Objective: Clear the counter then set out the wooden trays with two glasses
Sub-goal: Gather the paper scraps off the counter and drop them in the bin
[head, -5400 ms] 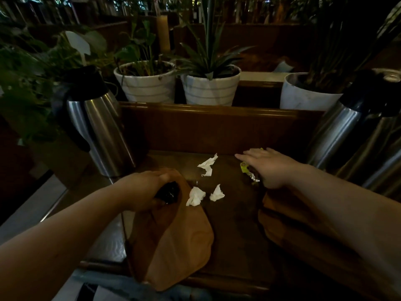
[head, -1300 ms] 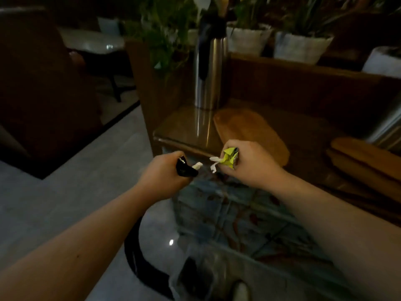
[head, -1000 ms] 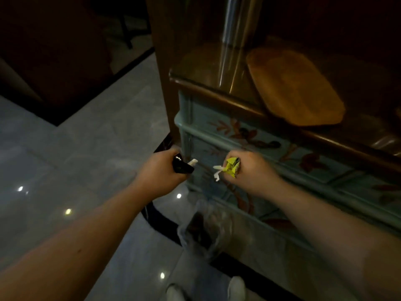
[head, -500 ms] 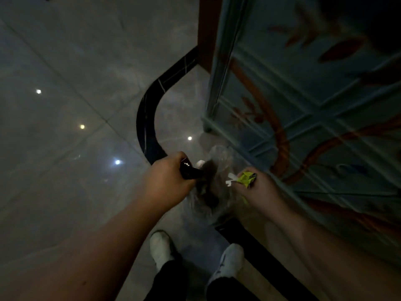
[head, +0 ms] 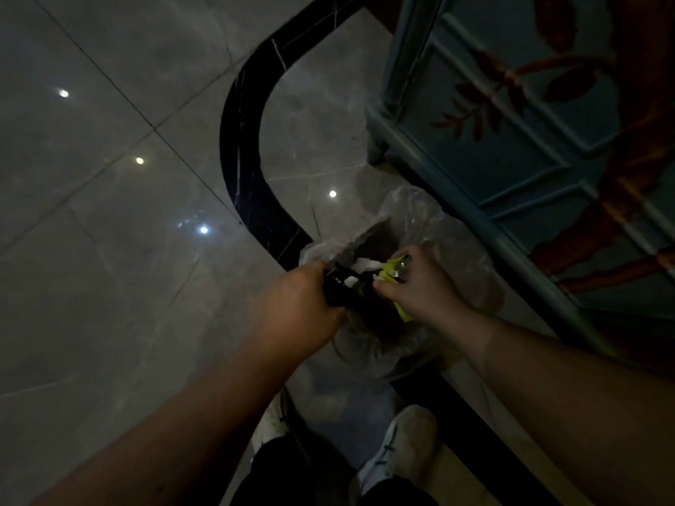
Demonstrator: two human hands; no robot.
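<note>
I look down at the floor beside the counter cabinet. My left hand (head: 303,308) is closed around a small black object (head: 336,290) with a white tissue scrap (head: 352,280) sticking out. My right hand (head: 416,286) grips a yellow-green wrapper (head: 392,269) together with white tissue. Both hands hover right over the mouth of a clear plastic-lined bin (head: 420,220) on the floor. The counter top, wooden trays and glasses are out of view.
The blue painted cabinet (head: 511,122) with red leaf patterns stands at the right, close to the bin. Grey marble floor (head: 109,213) with a curved black inlay (head: 241,147) spreads to the left. My white shoes (head: 405,443) are at the bottom.
My view dropped from the counter to the floor. Both hands carried the scraps down and have come together just above the bin's opening.
</note>
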